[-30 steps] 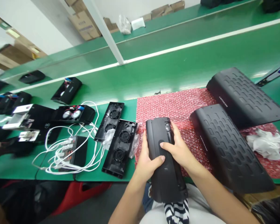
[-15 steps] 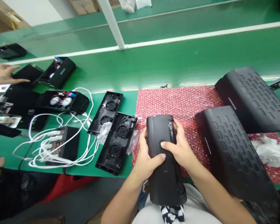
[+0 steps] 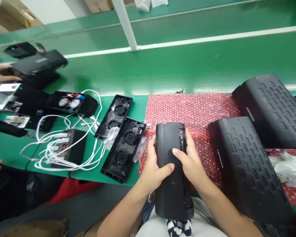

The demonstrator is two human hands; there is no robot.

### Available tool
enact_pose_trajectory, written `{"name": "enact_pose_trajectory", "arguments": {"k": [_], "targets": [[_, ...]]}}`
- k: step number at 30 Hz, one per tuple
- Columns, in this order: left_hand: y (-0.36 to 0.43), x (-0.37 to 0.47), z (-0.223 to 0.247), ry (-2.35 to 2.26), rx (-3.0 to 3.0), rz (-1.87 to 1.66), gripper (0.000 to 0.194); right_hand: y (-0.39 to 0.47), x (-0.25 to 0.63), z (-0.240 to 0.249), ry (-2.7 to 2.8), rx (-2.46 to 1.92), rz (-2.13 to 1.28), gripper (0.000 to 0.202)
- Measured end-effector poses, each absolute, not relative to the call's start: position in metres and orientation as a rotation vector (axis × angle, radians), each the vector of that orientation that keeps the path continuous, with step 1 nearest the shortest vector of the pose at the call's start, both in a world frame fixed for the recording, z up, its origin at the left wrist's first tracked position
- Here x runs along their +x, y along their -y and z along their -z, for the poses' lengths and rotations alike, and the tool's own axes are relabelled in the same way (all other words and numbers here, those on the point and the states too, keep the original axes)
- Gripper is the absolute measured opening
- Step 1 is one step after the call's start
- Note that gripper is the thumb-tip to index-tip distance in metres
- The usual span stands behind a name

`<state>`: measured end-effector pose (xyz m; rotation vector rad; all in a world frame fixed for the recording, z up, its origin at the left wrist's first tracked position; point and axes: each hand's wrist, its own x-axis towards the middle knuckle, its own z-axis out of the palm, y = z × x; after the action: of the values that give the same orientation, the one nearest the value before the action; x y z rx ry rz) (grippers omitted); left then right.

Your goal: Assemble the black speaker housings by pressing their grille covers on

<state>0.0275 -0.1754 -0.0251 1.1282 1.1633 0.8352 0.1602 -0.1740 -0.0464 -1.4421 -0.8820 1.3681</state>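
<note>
Both my hands hold a long black housing (image 3: 171, 194) upright at the table's front edge. My left hand (image 3: 155, 168) wraps its left side, thumb lying on the front face. Round its right side goes my right hand (image 3: 189, 159), the thumb also pressed on the front. Behind the housing lies red bubble wrap (image 3: 187, 107). To the right rest two black covers with slotted patterns, one nearer (image 3: 246, 158) and one farther (image 3: 271, 108). Two black fan panels, a front one (image 3: 123, 148) and a back one (image 3: 113, 115), lie left of my hands beside clear plastic bags.
White cables (image 3: 76, 166) tangle around a black charging hub (image 3: 75, 148) at the left. Beyond it sits an open black housing with wiring (image 3: 71, 103). A co-worker's hand (image 3: 1, 75) holds a black part at the far left. White crumpled material (image 3: 288, 168) lies at the right.
The co-worker's hand, open before, now grips a black part raised above the table. My hands keep the same hold on the housing. The view has shifted slightly.
</note>
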Motion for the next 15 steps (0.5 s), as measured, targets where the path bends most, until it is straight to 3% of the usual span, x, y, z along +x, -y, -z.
{"name": "enact_pose_trajectory", "arguments": {"k": [7,15], "targets": [[0.179,0.025,0.029,-1.198,1.064,-0.855,0.099,0.187,0.165,0.053,0.918,-1.332,-1.489,0.088],[0.181,0.024,0.034,-1.178,1.069,-0.861,0.101,0.212,0.169,0.056,1.102,-1.276,-1.481,0.1]]}}
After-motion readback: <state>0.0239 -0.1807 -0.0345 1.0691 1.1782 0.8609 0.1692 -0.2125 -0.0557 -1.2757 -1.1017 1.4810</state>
